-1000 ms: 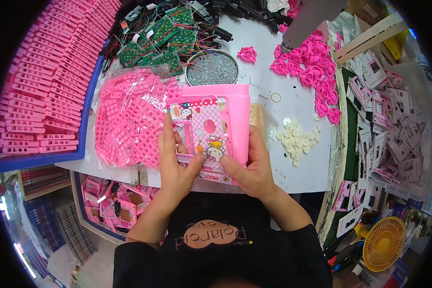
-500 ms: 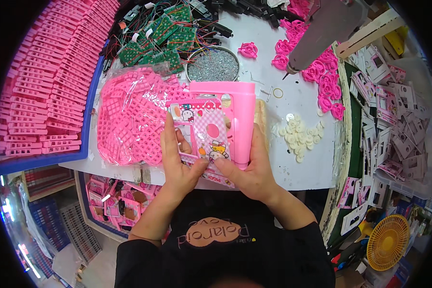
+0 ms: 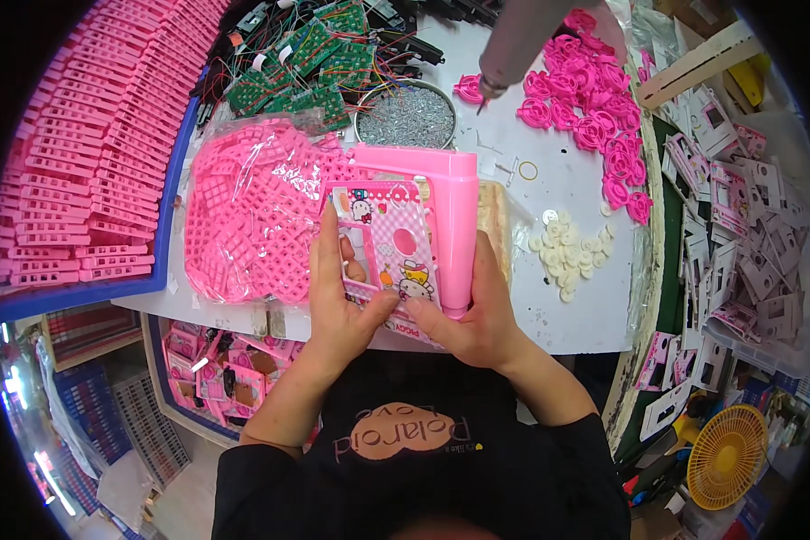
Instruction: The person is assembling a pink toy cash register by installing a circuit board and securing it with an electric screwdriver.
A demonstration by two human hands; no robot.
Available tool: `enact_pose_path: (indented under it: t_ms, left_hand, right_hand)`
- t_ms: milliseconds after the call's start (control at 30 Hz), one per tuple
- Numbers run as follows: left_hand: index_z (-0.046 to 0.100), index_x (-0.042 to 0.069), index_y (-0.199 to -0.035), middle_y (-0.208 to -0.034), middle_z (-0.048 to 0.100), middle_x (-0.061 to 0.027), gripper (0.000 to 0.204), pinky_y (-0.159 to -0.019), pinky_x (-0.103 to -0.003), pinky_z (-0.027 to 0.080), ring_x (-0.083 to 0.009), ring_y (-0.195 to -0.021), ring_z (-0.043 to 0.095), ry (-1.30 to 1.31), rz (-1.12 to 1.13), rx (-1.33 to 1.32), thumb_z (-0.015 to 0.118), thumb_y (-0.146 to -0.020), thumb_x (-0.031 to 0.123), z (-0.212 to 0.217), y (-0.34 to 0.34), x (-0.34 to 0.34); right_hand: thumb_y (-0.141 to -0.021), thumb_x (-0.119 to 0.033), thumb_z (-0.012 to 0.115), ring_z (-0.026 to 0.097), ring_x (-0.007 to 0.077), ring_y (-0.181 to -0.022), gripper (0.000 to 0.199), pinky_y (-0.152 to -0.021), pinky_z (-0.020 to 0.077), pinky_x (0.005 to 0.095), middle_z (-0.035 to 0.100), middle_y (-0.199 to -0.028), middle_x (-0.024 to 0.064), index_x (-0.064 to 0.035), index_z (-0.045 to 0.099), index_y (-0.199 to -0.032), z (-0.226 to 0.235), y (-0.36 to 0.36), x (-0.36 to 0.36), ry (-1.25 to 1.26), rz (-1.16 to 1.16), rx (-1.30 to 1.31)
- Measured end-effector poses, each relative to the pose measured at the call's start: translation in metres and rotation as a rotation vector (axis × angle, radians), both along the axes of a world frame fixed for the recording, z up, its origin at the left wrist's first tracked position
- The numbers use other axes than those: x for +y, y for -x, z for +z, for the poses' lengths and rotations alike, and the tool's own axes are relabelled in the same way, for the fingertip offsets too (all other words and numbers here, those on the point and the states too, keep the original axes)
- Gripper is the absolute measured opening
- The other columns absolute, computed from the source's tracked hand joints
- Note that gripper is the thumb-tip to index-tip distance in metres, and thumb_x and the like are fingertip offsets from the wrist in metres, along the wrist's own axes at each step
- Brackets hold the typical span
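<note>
pink plastic case point(image 3: 460, 238) under printed panel point(image 3: 399, 261), panel's long axis running front-to-back, held over table point(image 3: 549, 328) between left hand point(image 3: 342, 310), fingers gripping panel's left side, and right hand point(image 3: 479, 326), clasping case's right side, equally near.

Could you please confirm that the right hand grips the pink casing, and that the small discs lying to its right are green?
Not quite: the small discs are white, not green, as the head view shows; the right hand does grip the pink casing.
</note>
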State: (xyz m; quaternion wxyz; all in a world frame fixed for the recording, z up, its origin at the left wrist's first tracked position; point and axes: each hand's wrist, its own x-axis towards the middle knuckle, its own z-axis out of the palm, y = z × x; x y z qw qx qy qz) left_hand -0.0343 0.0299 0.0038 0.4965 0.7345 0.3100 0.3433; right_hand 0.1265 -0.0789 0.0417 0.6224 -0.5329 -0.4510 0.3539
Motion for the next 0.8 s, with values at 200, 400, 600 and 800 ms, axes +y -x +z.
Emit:
enact_pose_path:
  t_ms: [200,400,600,800]
  left_hand:
    - [0.017,0.0,-0.16,-0.106,0.042,-0.0093,0.118,-0.084,-0.033,0.042,-0.0213,-0.091,0.045,-0.207,0.013,0.175,0.087,-0.068,0.028,0.008,0.006,0.002]
    - [0.018,0.0,-0.159,-0.114,0.046,-0.0125,0.115,-0.09,-0.036,0.046,-0.0247,-0.103,0.052,-0.027,0.016,0.074,0.087,-0.071,0.027,0.016,0.0,-0.008]
    - [0.023,0.0,-0.156,-0.135,0.051,-0.0162,0.073,-0.089,-0.032,0.054,-0.0204,-0.115,0.06,0.472,0.12,-0.245,0.063,-0.098,0.02,0.027,0.001,0.013]
    - [0.059,0.002,-0.114,-0.1,0.067,-0.0015,0.021,-0.07,-0.019,0.05,-0.0035,-0.082,0.061,0.489,0.131,-0.312,0.047,-0.108,0.018,0.024,0.004,0.02]
  right_hand:
    - [-0.085,-0.014,0.075,0.059,0.0267,-0.114,0.069,-0.095,0.0478,0.0384,0.054,-0.124,0.0169,0.0017,0.037,-0.141,-0.001,-0.005,-0.002,0.056,0.071,-0.002]
    - [-0.084,-0.01,0.073,0.053,0.0207,-0.12,0.076,-0.102,0.0444,0.038,0.05,-0.131,0.012,-0.0005,0.032,-0.148,-0.006,-0.013,-0.004,0.03,0.204,0.186]
    - [-0.083,-0.007,0.075,0.056,0.0201,-0.122,0.083,-0.102,0.0477,0.0355,0.053,-0.134,0.0131,-0.0012,0.028,-0.152,-0.005,-0.024,0.0,0.14,0.236,0.423]
    - [-0.085,0.004,0.072,0.062,0.0209,-0.119,0.081,-0.097,0.0545,0.0343,0.057,-0.136,0.0142,-0.0014,0.027,-0.153,0.009,-0.027,-0.018,0.315,0.374,0.406]
